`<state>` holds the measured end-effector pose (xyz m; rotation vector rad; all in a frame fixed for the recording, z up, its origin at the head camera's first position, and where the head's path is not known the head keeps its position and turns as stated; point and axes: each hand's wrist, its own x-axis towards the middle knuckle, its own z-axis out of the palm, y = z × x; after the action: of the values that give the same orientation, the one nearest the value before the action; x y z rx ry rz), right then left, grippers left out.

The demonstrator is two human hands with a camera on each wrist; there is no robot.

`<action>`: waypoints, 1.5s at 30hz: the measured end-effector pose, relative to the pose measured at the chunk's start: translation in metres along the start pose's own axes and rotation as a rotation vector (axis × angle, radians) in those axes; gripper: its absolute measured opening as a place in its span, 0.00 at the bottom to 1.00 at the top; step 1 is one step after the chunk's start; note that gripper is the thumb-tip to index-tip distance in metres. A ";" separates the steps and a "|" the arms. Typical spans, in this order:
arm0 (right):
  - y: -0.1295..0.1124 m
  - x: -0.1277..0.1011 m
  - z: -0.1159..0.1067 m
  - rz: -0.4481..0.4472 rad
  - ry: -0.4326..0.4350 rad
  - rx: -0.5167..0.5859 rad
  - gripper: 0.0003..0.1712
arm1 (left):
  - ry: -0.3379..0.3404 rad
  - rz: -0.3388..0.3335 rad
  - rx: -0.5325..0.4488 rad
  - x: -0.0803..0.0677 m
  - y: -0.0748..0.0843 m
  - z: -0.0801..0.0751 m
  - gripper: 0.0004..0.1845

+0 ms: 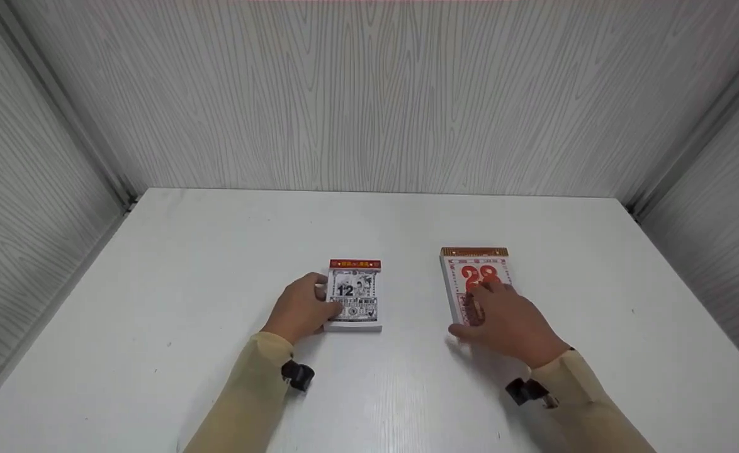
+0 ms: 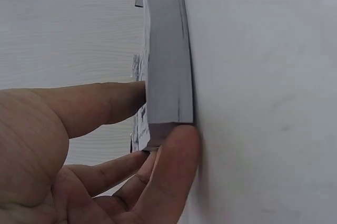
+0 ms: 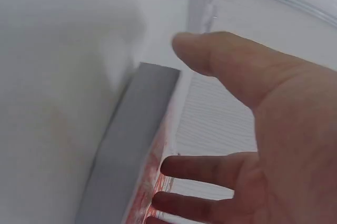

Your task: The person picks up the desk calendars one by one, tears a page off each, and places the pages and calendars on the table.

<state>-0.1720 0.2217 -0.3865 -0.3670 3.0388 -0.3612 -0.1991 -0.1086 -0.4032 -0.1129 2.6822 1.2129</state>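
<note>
Two tear-off calendar blocks lie on the white table [image 1: 369,390]. The left one shows a black 12 [image 1: 358,290] and has a red top strip. My left hand [image 1: 328,303] holds its lower left corner. In the left wrist view the thumb [image 2: 176,161] presses the corner of the block's grey edge [image 2: 166,60], and the index finger [image 2: 105,103] lies on the top page. The right block shows a red 28 [image 1: 478,269]. My right hand [image 1: 479,308] rests flat on its lower half, with the fingers [image 3: 184,168] on the page and the thumb [image 3: 210,50] off the left edge [image 3: 131,145].
Grey wood-grain walls [image 1: 369,94] close in the table at the back and on both sides. Bare table surface lies all around the two blocks. Small black cameras sit on both beige-sleeved wrists [image 1: 297,375].
</note>
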 end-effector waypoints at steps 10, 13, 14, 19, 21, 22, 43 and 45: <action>-0.060 0.014 0.011 -0.047 0.085 0.234 0.17 | 0.092 0.050 0.103 -0.014 0.006 -0.015 0.31; -0.075 0.020 0.022 -0.067 0.032 0.275 0.17 | 0.074 0.021 0.127 -0.017 0.004 -0.014 0.29; -0.079 0.021 0.026 -0.103 0.018 0.274 0.18 | 0.061 0.008 0.130 -0.017 0.003 -0.013 0.29; -0.087 0.024 0.041 -0.322 -0.014 0.217 0.22 | 0.014 -0.028 0.129 -0.017 0.000 -0.008 0.28; -0.087 0.024 0.043 -0.355 -0.021 0.195 0.23 | 0.016 -0.020 0.124 -0.017 0.000 -0.007 0.26; -0.088 0.023 0.043 -0.366 -0.024 0.189 0.23 | 0.016 -0.014 0.121 -0.018 0.000 -0.006 0.26; -0.095 0.015 0.032 -0.296 -0.083 0.226 0.08 | -0.113 0.032 0.198 -0.031 0.008 -0.007 0.19; -0.094 0.015 0.030 -0.247 -0.112 0.262 0.07 | -0.141 0.037 0.198 -0.033 0.009 -0.007 0.18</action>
<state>-0.1628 0.1226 -0.3938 -0.7176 2.7922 -0.7167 -0.1693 -0.1082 -0.3846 0.0500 2.6723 0.9212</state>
